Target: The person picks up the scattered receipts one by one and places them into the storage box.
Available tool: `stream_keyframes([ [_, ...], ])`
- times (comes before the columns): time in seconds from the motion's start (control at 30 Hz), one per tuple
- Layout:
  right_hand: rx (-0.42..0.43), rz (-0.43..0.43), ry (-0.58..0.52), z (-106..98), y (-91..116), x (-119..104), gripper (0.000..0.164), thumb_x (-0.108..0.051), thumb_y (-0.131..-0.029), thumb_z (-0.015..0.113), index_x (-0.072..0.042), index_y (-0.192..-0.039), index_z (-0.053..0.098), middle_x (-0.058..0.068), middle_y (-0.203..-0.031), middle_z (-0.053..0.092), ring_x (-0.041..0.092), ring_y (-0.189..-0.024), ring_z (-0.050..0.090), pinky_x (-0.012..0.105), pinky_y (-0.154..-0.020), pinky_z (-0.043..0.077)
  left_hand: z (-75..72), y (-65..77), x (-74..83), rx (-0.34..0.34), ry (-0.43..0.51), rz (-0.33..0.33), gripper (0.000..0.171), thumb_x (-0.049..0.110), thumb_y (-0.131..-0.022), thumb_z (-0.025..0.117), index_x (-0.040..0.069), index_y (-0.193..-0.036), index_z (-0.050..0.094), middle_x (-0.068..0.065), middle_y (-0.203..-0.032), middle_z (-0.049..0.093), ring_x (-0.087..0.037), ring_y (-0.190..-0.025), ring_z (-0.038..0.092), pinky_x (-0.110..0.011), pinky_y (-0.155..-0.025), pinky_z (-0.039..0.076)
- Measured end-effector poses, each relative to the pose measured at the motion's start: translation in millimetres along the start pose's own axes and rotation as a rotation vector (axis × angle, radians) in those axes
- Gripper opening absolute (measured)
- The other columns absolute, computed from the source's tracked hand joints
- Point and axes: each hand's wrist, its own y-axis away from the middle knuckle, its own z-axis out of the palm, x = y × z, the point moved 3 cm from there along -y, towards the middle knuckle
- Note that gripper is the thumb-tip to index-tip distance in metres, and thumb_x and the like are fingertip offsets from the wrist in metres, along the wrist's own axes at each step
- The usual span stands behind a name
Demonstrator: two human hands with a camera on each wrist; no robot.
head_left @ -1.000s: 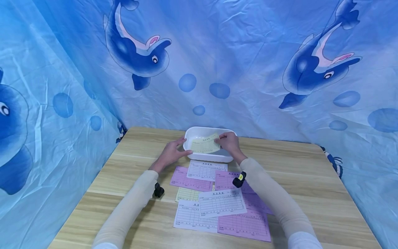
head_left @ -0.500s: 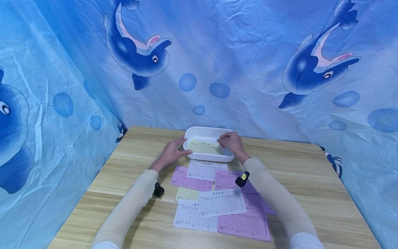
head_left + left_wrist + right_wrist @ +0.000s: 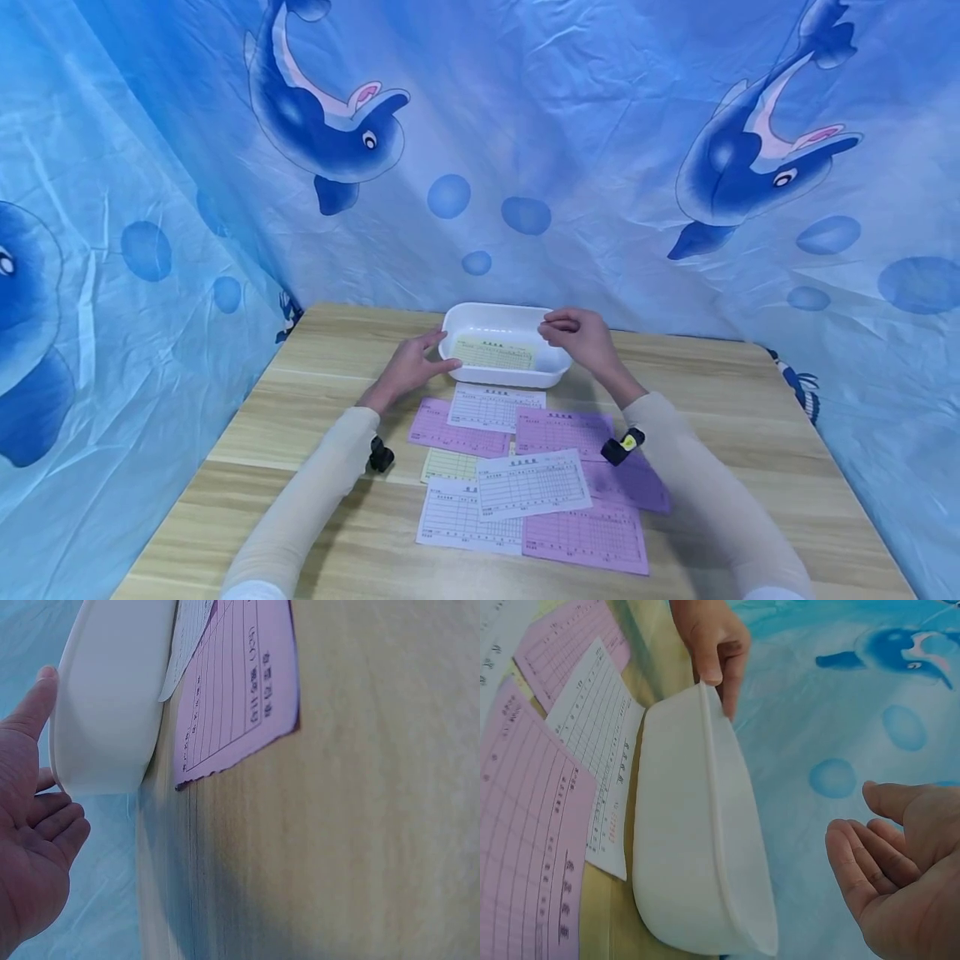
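Note:
A white plastic basin [image 3: 510, 379] stands at the back of the table with a yellow printed slip [image 3: 495, 354] lying inside it. My left hand [image 3: 408, 367] grips the basin's left end, thumb at the front rim and fingers round the far side. In the right wrist view, the left thumb [image 3: 707, 660] lies right on the rim. My right hand [image 3: 585, 335] hovers over the basin's right end, fingers loosely bent and holding nothing. The right wrist view has this hand [image 3: 911, 862] apart from the basin, its palm bare.
In front of the basin, white slips [image 3: 534, 483], pink slips [image 3: 588, 537] and a partly covered yellow slip [image 3: 450, 465] overlap on the wooden table [image 3: 315, 350]. A blue dolphin-print curtain [image 3: 600, 150] hangs behind and at the sides.
My right hand lowered the yellow slip into the basin, let it go, and drew back up and to the right. The left hand stayed at the basin's left end.

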Motion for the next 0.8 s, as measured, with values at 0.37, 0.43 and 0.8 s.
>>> stream_keyframes([
  [0.37,0.059,-0.027,0.083,-31,51,0,0.037,-0.024,-0.092,0.080,0.001,-0.118,0.072,0.018,-0.110,0.076,0.007,-0.088,0.072,0.022,-0.076,0.061,0.1,-1.3,-0.3,-0.009,-0.005,0.011,0.091,0.056,-0.084,0.079,-0.001,-0.148,0.049,-0.019,-0.162,0.035,-0.035,-0.150,0.033,-0.052,-0.123,0.030],
  [0.43,0.063,-0.028,0.107,-35,60,2,0.035,-0.023,-0.092,0.080,0.001,-0.116,0.073,0.018,-0.109,0.076,0.008,-0.089,0.072,0.020,-0.077,0.061,0.1,-1.9,-0.6,-0.012,-0.008,0.009,0.091,0.056,-0.084,0.079,-0.001,-0.149,0.048,-0.019,-0.162,0.035,-0.035,-0.151,0.032,-0.052,-0.123,0.029],
  [0.8,0.049,-0.020,0.218,-33,109,15,0.029,-0.022,-0.090,0.082,-0.006,-0.113,0.075,0.007,-0.104,0.078,0.016,-0.089,0.074,0.023,-0.077,0.061,-1.2,-2.6,-0.8,-0.021,0.009,-0.004,0.092,0.056,-0.084,0.079,0.000,-0.150,0.047,-0.015,-0.164,0.033,-0.034,-0.151,0.032,-0.051,-0.123,0.030],
])
